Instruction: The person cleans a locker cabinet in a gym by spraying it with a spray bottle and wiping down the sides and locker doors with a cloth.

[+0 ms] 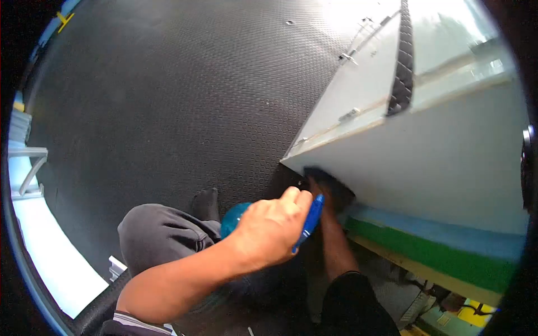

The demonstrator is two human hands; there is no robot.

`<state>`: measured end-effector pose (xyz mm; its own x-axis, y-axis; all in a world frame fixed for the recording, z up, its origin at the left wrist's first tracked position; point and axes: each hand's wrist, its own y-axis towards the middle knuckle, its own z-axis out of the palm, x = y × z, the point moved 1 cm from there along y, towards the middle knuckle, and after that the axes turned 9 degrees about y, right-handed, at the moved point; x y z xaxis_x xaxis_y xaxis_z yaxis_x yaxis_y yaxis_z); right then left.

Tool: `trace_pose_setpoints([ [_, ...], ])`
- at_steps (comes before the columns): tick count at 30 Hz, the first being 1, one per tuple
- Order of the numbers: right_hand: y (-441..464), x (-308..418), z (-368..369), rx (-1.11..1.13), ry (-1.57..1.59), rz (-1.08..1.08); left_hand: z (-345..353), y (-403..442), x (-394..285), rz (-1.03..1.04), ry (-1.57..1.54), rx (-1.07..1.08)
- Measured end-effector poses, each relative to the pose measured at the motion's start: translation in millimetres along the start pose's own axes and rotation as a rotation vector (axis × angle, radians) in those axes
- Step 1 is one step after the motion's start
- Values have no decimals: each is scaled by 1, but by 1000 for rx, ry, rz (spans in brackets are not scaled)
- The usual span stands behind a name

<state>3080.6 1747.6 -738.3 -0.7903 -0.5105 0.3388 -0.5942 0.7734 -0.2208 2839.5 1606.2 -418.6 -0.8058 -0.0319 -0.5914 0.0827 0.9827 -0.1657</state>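
Note:
My left hand (272, 227) reaches in from the lower left, closed around a spray bottle. The bottle's blue spray head (310, 221) sticks out past my fingers, and its teal body (231, 223) shows partly behind the hand. My right hand (321, 189), in shade and blurred, is farther off, at the lower corner of a large white panel (431, 162). It holds a dark cloth (341, 190) against or close to the panel face. The cloth's exact form and my right fingers are hard to make out.
Black textured matting (168, 95) covers the floor. A black braided strap (403, 73) lies over the white panel, which has metal latches (348, 57). Green and blue padding (426, 246) runs beneath it. My bent knee (154, 229) is at left, near white brackets (31, 168).

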Motion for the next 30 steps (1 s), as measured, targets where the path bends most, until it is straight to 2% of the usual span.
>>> trace_pose_setpoints([
  [1,-15,-18,4,233,175,255,2,-3,3,-9,-14,14],
  [2,-44,15,-51,-150,182,-25,2,-5,8,-28,-32,20],
  [4,-77,-33,-19,-615,-423,-179,5,-14,15,-44,-102,46],
  [5,-74,-32,-25,-594,-414,-192,5,-8,9,-44,-111,69],
  [7,-61,27,-59,-898,-673,303,2,-11,5,-41,-132,93],
  [8,-43,49,-63,-890,-670,303,3,-10,2,-42,-102,90],
  [11,26,114,-70,-794,-125,-125,9,-8,1,-36,-74,102],
  [13,54,171,-92,235,-160,294,7,-8,6,-30,-67,98],
  [14,62,137,-45,231,-159,295,3,-11,7,-47,-83,112],
  [16,58,52,30,-237,-134,-578,-1,-13,10,-60,-112,124],
  [17,55,26,50,-158,-239,-571,-2,-14,11,-80,-105,148],
  [19,59,-4,61,-123,-234,-508,-4,-16,12,-101,-110,157],
  [23,-95,-80,53,-51,-169,-216,-12,-17,11,-59,-103,118],
  [26,-131,-97,45,-29,-101,35,-13,-16,5,-37,-81,91],
  [28,-120,-104,40,-48,-37,186,-14,-13,2,-19,-53,47],
  [30,-115,-76,3,-73,-4,243,-12,-16,-1,-8,-75,91],
])
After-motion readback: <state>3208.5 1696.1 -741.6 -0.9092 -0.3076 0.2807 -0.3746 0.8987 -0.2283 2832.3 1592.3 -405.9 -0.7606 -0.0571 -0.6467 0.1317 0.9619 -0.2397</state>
